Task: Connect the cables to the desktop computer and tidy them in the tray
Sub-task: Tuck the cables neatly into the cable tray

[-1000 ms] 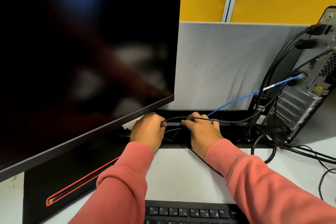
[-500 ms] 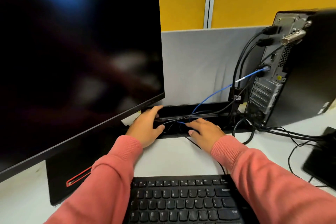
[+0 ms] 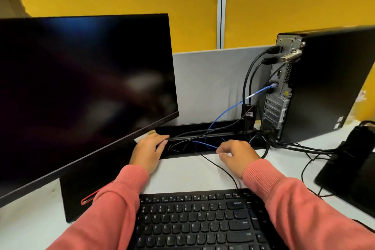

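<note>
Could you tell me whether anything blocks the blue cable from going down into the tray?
Nothing visible does. The blue cable already dips into the open tray beside the right hand; black cables lie across the tray's opening, not blocking it.

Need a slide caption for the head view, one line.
Both hands at the black cable tray behind the keyboard; blue Ethernet cable runs to the desktop tower.

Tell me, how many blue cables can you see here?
1. The thin blue cable runs from the black desktop computer tower's back down into the black cable tray, ending by the right hand. Others may be hidden.
</note>
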